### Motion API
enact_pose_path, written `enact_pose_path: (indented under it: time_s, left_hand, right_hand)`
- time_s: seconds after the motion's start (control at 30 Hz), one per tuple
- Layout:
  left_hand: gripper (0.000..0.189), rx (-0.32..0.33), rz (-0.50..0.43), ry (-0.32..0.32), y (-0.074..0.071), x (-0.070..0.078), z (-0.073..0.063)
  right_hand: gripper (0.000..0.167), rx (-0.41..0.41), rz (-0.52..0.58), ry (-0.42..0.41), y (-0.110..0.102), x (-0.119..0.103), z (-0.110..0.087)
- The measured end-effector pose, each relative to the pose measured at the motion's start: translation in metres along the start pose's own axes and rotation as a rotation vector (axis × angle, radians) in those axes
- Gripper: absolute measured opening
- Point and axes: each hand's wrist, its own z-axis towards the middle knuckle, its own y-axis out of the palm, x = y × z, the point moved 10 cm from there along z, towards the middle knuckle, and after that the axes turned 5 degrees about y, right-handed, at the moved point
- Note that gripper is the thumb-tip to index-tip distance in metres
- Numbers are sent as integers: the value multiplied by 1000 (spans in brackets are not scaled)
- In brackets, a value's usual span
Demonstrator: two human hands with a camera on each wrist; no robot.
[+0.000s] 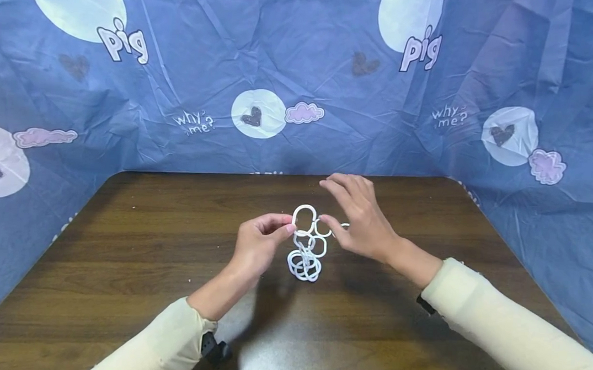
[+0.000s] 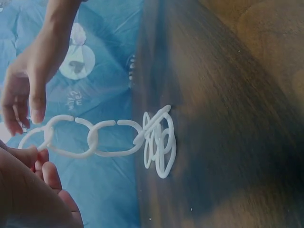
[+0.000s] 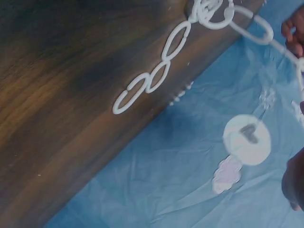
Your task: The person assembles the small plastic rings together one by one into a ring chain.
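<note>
The top of a white chain [image 1: 305,256] is pinched between the thumb and finger of the left hand [image 1: 256,241]. Its lower links are heaped on the brown table [image 1: 149,256]. The right hand [image 1: 365,218] is seen close by, thumb and fingers loose and apart. On the blue cloth [image 1: 303,36] behind, "pig" [image 1: 124,41] and "why me?" [image 1: 195,122] can be read.

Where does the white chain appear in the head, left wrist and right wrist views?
Head: white chain, below and slightly right of centre.
Left wrist: chain across the left half, ending just past centre.
Right wrist: chain across the upper part, reaching the right edge.
Shared landmark: brown wooden table, visible in all three.
</note>
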Motion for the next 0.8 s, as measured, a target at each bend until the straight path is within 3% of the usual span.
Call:
enact_pose_path:
  time_s: [0.1, 0.3, 0.8]
  left_hand:
    - [15, 5, -2, -15, -2, -2, 0]
    - [17, 5, -11, -53, -3, -6, 0]
    - [14, 8, -11, -63, -6, -5, -1]
  right_hand:
    - [52, -59, -23, 137, 5, 22, -2]
    - [50, -354, -96, 408, 35, 59, -25]
    - [64, -711, -291, 594, 81, 105, -71]
